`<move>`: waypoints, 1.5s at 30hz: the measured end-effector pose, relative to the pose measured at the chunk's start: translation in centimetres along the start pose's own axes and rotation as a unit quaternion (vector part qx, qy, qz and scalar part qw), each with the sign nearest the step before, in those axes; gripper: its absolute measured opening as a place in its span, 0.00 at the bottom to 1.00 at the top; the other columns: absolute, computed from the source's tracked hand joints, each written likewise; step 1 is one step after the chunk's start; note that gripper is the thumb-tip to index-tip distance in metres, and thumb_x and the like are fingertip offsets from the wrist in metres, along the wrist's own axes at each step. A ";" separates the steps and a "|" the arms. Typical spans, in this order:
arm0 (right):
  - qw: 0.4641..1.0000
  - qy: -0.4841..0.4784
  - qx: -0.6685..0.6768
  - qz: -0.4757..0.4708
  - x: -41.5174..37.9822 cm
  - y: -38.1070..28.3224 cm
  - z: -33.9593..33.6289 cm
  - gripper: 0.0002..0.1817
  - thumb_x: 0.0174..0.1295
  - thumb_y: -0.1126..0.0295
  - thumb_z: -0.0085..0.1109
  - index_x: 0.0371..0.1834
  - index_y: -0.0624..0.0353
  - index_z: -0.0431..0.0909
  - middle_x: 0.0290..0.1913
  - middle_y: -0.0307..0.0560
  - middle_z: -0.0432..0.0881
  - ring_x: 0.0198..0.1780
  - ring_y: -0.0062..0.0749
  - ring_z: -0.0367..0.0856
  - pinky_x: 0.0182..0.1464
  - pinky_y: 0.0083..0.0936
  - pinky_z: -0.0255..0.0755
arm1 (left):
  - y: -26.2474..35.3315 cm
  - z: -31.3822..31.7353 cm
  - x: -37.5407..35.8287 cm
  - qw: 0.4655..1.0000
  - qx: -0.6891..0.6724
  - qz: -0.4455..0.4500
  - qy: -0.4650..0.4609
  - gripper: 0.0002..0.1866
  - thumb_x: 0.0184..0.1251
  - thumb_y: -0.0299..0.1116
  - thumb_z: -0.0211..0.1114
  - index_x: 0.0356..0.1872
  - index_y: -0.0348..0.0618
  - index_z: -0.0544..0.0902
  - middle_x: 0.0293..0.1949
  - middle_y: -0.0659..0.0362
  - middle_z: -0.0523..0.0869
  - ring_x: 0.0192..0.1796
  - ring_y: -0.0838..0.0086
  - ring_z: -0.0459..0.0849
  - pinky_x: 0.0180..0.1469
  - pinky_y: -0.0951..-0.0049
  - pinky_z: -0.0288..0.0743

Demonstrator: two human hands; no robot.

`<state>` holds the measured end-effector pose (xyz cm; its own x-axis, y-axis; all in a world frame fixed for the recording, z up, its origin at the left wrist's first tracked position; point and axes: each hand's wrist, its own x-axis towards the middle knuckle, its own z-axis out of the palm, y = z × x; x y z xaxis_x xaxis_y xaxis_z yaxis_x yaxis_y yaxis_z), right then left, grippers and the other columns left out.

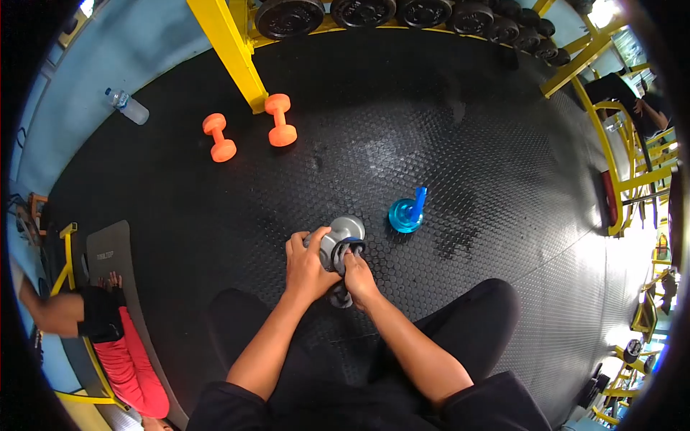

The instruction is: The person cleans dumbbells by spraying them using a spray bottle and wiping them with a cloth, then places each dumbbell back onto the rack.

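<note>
Low over the floor, between my knees, my left hand [305, 264] is closed around a grey dumbbell [350, 228], its rounded end showing past my fingers. My right hand [361, 280] presses a bunched dark grey cloth [340, 296] against the dumbbell, the fingers closed on it. Part of the dumbbell is hidden by my hands and the cloth. A blue spray bottle [405, 215] stands on the floor just beyond and to the right of my hands, touched by neither.
Two orange dumbbells [218, 137] lie near a yellow rack post [233, 57]. Black dumbbells [363, 11] line the rack at the back. A water bottle [129, 107] lies by the wall. On the left, a person in a red top [133, 359] is beside a mat [111, 248].
</note>
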<state>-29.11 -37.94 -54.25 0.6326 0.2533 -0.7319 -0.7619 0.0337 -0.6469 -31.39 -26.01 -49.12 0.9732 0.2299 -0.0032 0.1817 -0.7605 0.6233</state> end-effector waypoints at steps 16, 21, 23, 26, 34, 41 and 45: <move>0.858 -0.191 -0.407 -0.249 5.0 -10.1 -4.1 0.22 0.71 0.56 0.51 0.54 0.65 0.78 0.51 0.63 0.83 0.54 0.53 0.82 0.58 0.39 0.72 | -0.6 0.5 3.0 0.981 -0.059 0.160 -0.093 0.70 0.33 0.39 0.87 0.79 0.45 0.47 0.67 0.47 0.67 0.71 0.49 0.64 0.70 0.54 0.65; 0.928 -0.046 -0.297 -0.221 6.0 -7.2 -4.8 0.17 0.77 0.60 0.46 0.51 0.62 0.77 0.43 0.45 0.82 0.46 0.28 0.78 0.51 0.29 0.72 | -1.6 2.1 2.0 0.921 -0.321 -0.212 -0.067 0.52 0.52 0.40 0.80 0.76 0.44 0.57 0.61 0.52 0.77 0.60 0.58 0.77 0.57 0.64 0.76; 0.957 0.050 -0.186 -0.215 4.9 -6.2 -3.6 0.15 0.79 0.61 0.42 0.50 0.61 0.74 0.41 0.39 0.79 0.43 0.23 0.75 0.48 0.27 0.71 | -0.8 2.6 1.4 0.706 -0.592 -0.369 -0.125 0.34 0.71 0.42 0.67 0.73 0.39 0.65 0.52 0.57 0.85 0.50 0.74 0.82 0.49 0.73 0.74; 0.955 0.110 -0.129 -0.241 3.6 -5.0 -2.8 0.16 0.76 0.62 0.46 0.53 0.64 0.75 0.44 0.50 0.82 0.47 0.33 0.80 0.52 0.32 0.73 | -0.3 2.6 2.1 0.752 -0.573 -0.315 -0.080 0.31 0.75 0.41 0.62 0.73 0.41 0.65 0.53 0.57 0.84 0.49 0.76 0.81 0.48 0.74 0.74; 0.917 -0.046 -0.361 -0.162 5.1 -12.5 -5.7 0.28 0.54 0.58 0.70 0.53 0.68 0.76 0.46 0.50 0.84 0.47 0.32 0.82 0.49 0.29 0.76 | -2.5 4.1 3.4 0.926 -0.345 -0.138 -0.064 0.25 0.69 0.34 0.67 0.63 0.33 0.77 0.41 0.55 0.77 0.38 0.73 0.77 0.44 0.75 0.74; 0.768 -0.100 -0.620 -0.126 6.3 -15.8 -5.0 0.42 0.42 0.53 0.75 0.57 0.73 0.75 0.50 0.57 0.84 0.52 0.37 0.83 0.54 0.31 0.76 | -2.8 4.9 3.9 0.909 -0.393 -0.095 -0.098 0.26 0.72 0.35 0.64 0.67 0.36 0.74 0.46 0.57 0.76 0.47 0.73 0.76 0.53 0.76 0.71; 0.911 -0.070 -0.392 -0.108 4.1 -13.7 -4.9 0.43 0.48 0.54 0.71 0.62 0.75 0.70 0.50 0.56 0.83 0.51 0.37 0.82 0.54 0.29 0.76 | -1.4 5.9 1.8 0.805 -0.557 -0.171 -0.113 0.27 0.76 0.41 0.58 0.70 0.37 0.70 0.54 0.55 0.77 0.56 0.71 0.75 0.61 0.72 0.69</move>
<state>-15.38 -42.10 -49.39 0.6908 0.4450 -0.5698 -0.2526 -0.5899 -0.7669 -29.05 -28.05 -54.61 0.9167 0.0981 -0.3873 0.3281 0.3681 0.8700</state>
